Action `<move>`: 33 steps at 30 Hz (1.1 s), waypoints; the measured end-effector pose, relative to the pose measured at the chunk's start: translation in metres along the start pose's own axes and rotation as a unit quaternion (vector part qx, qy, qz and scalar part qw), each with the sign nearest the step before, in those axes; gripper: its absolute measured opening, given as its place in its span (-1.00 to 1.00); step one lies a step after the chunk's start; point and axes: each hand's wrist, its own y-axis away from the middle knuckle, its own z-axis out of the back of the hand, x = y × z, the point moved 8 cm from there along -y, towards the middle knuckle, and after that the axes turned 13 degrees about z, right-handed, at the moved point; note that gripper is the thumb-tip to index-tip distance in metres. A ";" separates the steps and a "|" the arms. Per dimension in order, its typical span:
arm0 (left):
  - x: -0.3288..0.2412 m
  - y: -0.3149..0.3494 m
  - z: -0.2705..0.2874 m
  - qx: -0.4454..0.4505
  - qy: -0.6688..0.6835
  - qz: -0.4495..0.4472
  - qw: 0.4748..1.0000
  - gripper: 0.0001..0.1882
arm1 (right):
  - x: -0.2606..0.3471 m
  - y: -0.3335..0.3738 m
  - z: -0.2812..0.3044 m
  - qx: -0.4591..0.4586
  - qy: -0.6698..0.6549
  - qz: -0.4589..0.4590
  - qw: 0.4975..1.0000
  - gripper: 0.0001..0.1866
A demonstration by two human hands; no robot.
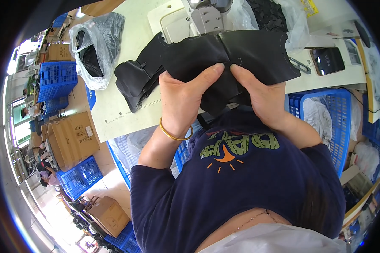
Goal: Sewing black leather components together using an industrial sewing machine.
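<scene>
Both my hands grip a wide black leather-like piece with a seam running down its middle. My left hand pinches it left of the seam, thumb on top and fingers hidden beneath. On the other side my right hand does the same, its thumb close to the seam. The two thumb tips almost meet at the lower end of the seam. Part of the piece hangs down toward my shirt. Left of it, a stack of similar black pieces lies on the pale table.
A sewing machine stands just beyond the piece. Behind it sits a clear bag of black scraps. Snips and a phone lie at the right. A plastic bag is at the left; a blue basket stands beside me.
</scene>
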 end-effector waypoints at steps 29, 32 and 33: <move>-0.055 -0.057 0.002 0.070 0.080 0.042 0.993 -0.75 | 0.025 -0.083 -0.002 -0.095 -0.074 0.052 0.991 -0.85; -0.072 -0.075 0.002 0.070 0.086 -0.014 0.994 -0.80 | 0.017 -0.102 -0.001 -0.081 -0.053 0.032 0.995 -0.95; -0.076 -0.079 0.000 0.072 0.085 -0.017 0.994 -0.80 | 0.015 -0.107 -0.001 -0.082 -0.053 0.035 0.995 -0.95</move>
